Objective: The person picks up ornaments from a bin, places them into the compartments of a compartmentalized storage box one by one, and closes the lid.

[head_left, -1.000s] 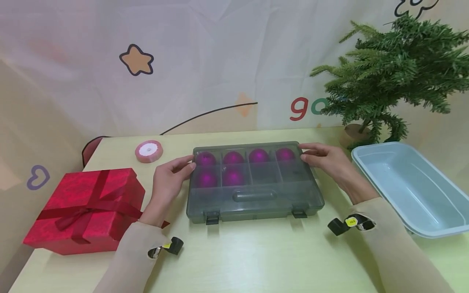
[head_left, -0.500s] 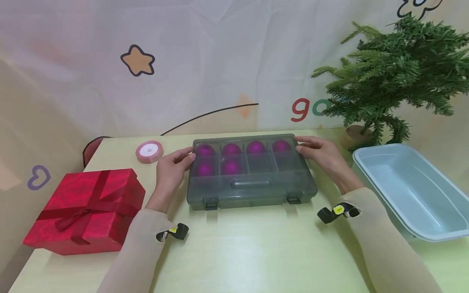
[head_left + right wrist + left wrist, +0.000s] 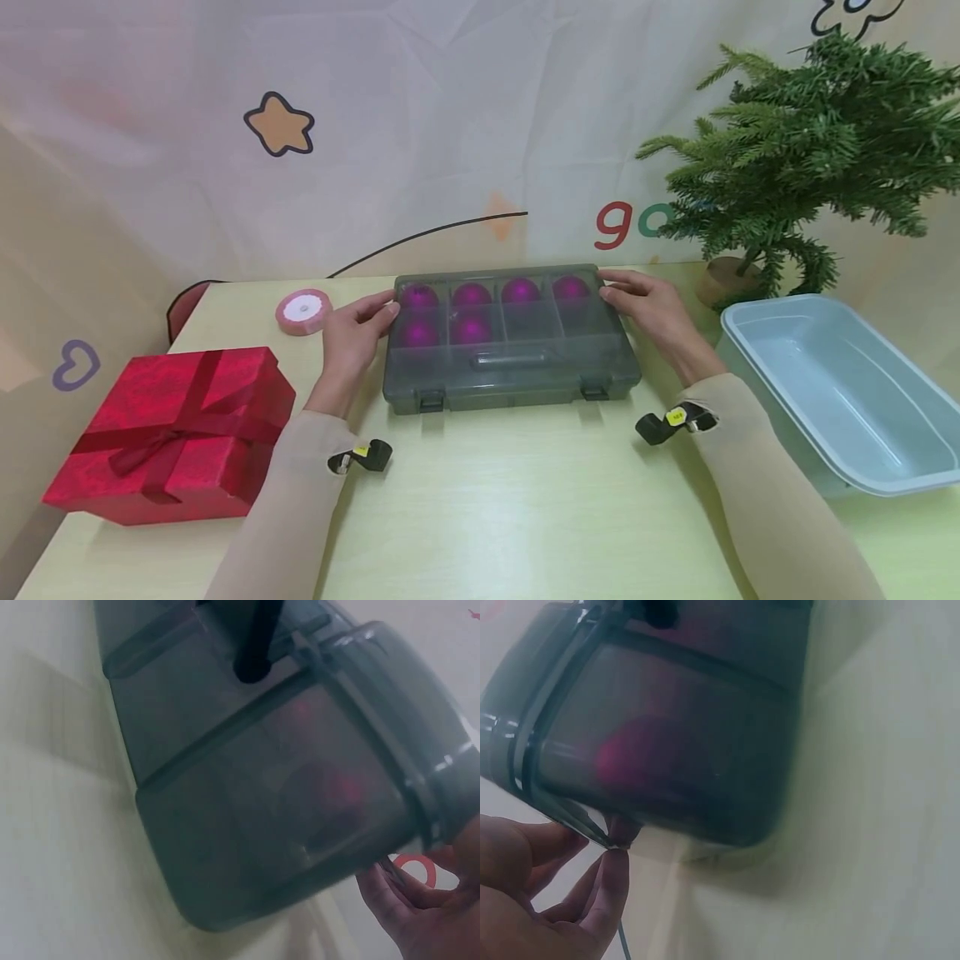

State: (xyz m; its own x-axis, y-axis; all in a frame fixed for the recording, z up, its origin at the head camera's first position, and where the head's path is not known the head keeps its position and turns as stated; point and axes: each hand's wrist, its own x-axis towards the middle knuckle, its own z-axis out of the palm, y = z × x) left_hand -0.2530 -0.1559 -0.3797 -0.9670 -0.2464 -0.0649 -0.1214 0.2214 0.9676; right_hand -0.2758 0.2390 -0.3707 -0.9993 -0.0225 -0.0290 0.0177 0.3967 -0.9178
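Observation:
A translucent grey plastic case (image 3: 512, 359) with dividers sits in the middle of the table, its lid down and two latches on the near side. Several purple balls (image 3: 521, 290) show through the lid, mostly along the far row. My left hand (image 3: 352, 337) pinches the case near its far left corner; in the left wrist view, the thumb and fingers (image 3: 609, 889) meet at the lid's rim. At the far right corner my right hand (image 3: 660, 317) grips the opposite edge, partly hidden behind the case in the right wrist view.
A red gift box (image 3: 172, 433) with a ribbon bow stands at the left, and a pink ribbon roll (image 3: 303, 312) lies behind it. Right of the case are a pale blue plastic basin (image 3: 862, 392) and a small artificial Christmas tree (image 3: 810, 150). A printed cloth (image 3: 420, 125) hangs behind the table.
Both hands have moved the case away from me, toward the table's back edge and slightly left. The grip at both ends stays the same.

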